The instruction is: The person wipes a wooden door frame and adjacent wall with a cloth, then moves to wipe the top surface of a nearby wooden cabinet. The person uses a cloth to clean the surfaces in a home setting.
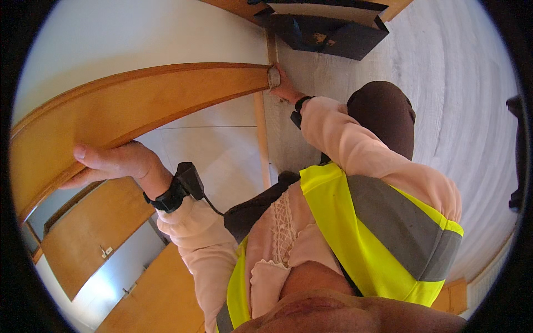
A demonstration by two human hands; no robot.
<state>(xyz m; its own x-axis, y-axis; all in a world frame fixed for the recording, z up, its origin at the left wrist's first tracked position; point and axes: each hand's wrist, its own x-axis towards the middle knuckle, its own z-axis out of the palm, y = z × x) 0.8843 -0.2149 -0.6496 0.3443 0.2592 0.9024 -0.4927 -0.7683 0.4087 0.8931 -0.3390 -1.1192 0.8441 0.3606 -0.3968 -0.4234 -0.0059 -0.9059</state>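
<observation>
A varnished wooden door frame [179, 89] curves across the left and upper middle of the view. My left hand [120, 162] holds its lower-left edge, the thumb on the broad face and a finger past the edge. Down at the frame's far end, by the floor, my right hand [287, 85] has a small greyish pad or cloth [273, 77] pressed against the wood. Its fingers are partly hidden. Black straps with small devices circle both wrists.
A dark paper bag [329, 37] stands on the grey wood-look floor [454, 104] beyond my right hand. Pale tiles [208, 154] lie across a narrow threshold strip [262, 137]. Wooden doors with handles [98, 237] are at lower left. A dark object [516, 154] sits at the far right.
</observation>
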